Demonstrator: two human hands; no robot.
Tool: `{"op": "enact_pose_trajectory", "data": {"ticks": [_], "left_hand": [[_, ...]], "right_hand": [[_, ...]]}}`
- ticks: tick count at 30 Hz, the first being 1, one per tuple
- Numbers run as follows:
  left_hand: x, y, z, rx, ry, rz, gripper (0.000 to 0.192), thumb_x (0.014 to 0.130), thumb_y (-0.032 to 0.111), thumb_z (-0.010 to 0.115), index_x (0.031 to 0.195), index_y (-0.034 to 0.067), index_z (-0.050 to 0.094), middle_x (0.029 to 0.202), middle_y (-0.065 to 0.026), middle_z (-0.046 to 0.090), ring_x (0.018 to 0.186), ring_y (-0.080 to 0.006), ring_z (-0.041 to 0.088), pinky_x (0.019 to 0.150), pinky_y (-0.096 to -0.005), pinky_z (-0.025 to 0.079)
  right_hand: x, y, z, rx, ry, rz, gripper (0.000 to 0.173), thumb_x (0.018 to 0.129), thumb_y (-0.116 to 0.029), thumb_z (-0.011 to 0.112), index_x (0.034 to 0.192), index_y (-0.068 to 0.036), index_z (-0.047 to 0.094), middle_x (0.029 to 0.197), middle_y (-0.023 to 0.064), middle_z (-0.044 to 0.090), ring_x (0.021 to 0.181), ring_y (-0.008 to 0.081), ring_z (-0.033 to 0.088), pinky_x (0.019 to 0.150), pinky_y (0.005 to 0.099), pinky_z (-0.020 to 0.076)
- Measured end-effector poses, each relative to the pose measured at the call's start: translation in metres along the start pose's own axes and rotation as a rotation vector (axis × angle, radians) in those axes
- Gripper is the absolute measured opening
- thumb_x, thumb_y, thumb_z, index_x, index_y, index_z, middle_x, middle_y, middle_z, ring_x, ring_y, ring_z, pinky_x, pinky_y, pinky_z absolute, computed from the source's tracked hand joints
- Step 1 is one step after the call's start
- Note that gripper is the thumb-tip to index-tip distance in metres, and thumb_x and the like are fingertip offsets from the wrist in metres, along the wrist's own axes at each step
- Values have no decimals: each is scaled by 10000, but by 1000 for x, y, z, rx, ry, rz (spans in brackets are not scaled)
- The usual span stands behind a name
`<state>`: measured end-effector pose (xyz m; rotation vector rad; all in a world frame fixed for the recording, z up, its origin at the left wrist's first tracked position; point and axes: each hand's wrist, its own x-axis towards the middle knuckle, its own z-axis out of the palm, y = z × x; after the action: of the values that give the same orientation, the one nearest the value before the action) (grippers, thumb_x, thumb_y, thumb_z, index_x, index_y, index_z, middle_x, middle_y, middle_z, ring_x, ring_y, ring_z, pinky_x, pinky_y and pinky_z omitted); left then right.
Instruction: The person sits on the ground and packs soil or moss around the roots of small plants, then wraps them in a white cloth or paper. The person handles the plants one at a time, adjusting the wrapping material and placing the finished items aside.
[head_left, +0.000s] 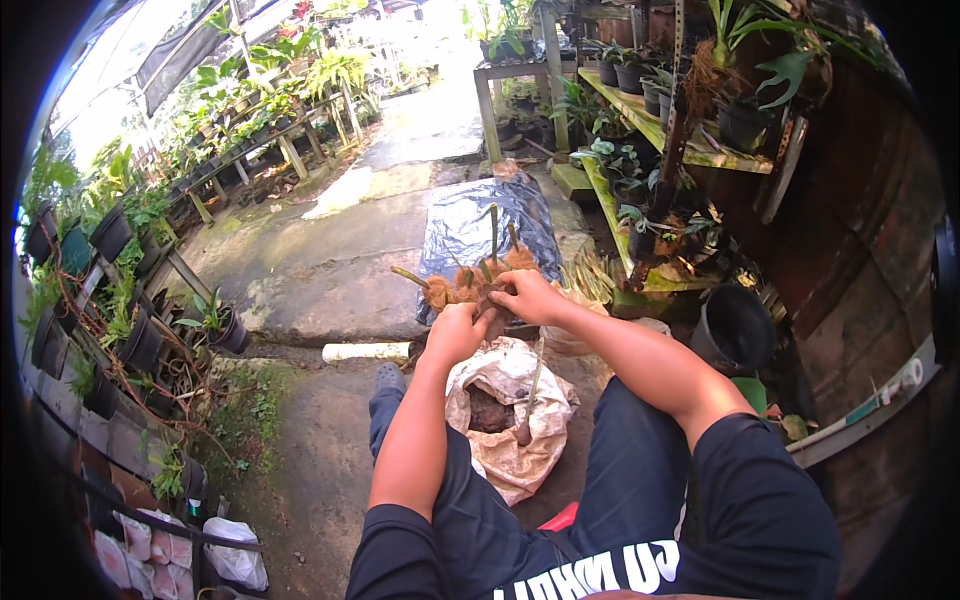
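My left hand (456, 331) and my right hand (529, 298) meet in front of me, gripping a brown fibrous clump (491, 309) between their fingers. What lies inside the clump is hidden. Just beyond my fingers, several plant cuttings with brown fibre balls (438, 292) at their bases rest on a black plastic sheet (480, 214). Their green stems (494, 225) point up or lean outward. Between my legs stands a whitish woven sack (544, 457) with its rim rolled down and dark soil (489, 411) inside. A single stem cutting (535, 386) leans at the sack's right side.
A white pipe piece (366, 352) lies on the concrete floor (330, 292) at left. A black bucket (733, 330) sits at right, below wooden shelves (637, 112) of potted plants. Potted plants (135, 337) line the left side, near a tied white plastic bag (235, 553).
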<state>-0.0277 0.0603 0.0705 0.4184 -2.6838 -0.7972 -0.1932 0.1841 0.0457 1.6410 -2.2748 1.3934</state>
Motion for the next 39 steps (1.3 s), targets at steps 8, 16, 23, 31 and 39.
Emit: {"op": "enact_pose_trajectory", "data": {"ticks": [8,16,23,31,39], "left_hand": [[1,-9,9,111,-37,-2,463,970,421,648,953,-34,732,992,-274,721,992,-429,697,878,-515,542],[1,-6,7,186,-98,-19,456,958,436,658,985,-12,738,1048,-263,721,1046,-412,688,912,-509,538],[1,-10,11,210,-54,-43,449,957,437,659,1052,6,743,1092,-246,722,1075,-404,685,936,-501,538],[1,-5,7,199,-94,-53,453,944,422,675,1062,-9,745,1073,-261,723,1075,-413,686,934,-501,533],[3,-13,13,265,-43,-125,454,952,463,657,1100,45,758,1129,-240,724,1103,-395,688,957,-499,537]], "right_hand": [[6,-30,-16,-182,-197,204,292,876,-261,763,1037,-17,771,1049,236,741,1016,379,710,914,462,535],[3,-13,-21,-49,-316,206,290,881,-261,730,1017,-9,780,1000,236,749,985,365,722,890,444,548],[1,-22,-26,-211,-360,225,323,893,-305,665,1044,-50,793,1009,231,750,999,369,722,892,471,556],[-1,-40,-31,-324,-354,223,301,905,-302,651,1047,-80,797,1030,206,756,1027,382,711,902,490,554],[2,-9,-18,-264,-385,194,302,908,-291,651,1051,-64,789,1036,232,748,1026,397,709,896,499,552]]}}
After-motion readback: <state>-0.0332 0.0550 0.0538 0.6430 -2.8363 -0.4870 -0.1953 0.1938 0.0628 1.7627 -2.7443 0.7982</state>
